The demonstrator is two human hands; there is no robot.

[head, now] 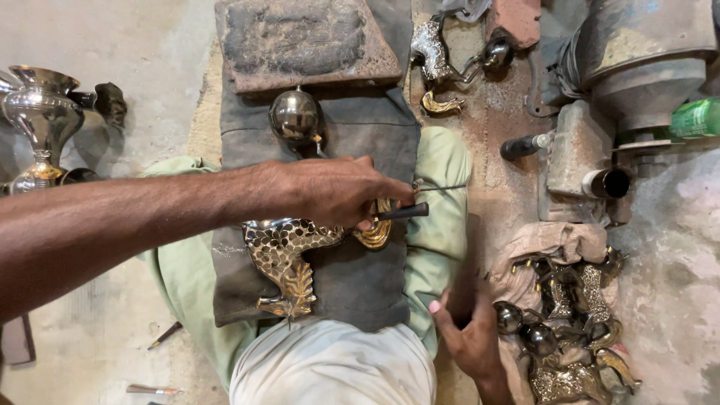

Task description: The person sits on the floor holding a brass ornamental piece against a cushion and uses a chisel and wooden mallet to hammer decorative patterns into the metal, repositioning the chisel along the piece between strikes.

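Observation:
My left hand [337,191] reaches in from the left and presses down on a brass bird ornament [289,259] with a scaled body and leaf-shaped tail. The ornament lies on a dark cloth [352,281] over my lap. A black tool handle [405,212] and a thin metal rod [442,187] stick out past the fingers. My right hand [465,330] is low at the right, blurred, with its fingers stretched out. It sits beside a pile of brass pieces [570,330] and two shiny metal balls [525,330] on a rag.
A polished metal ball [296,116] rests above the hand, below a flat stone block [300,41]. A silver pedestal vessel [41,112] stands at far left. At top right are a grey machine [637,52], a green bottle [697,116] and a black-handled tool [525,146].

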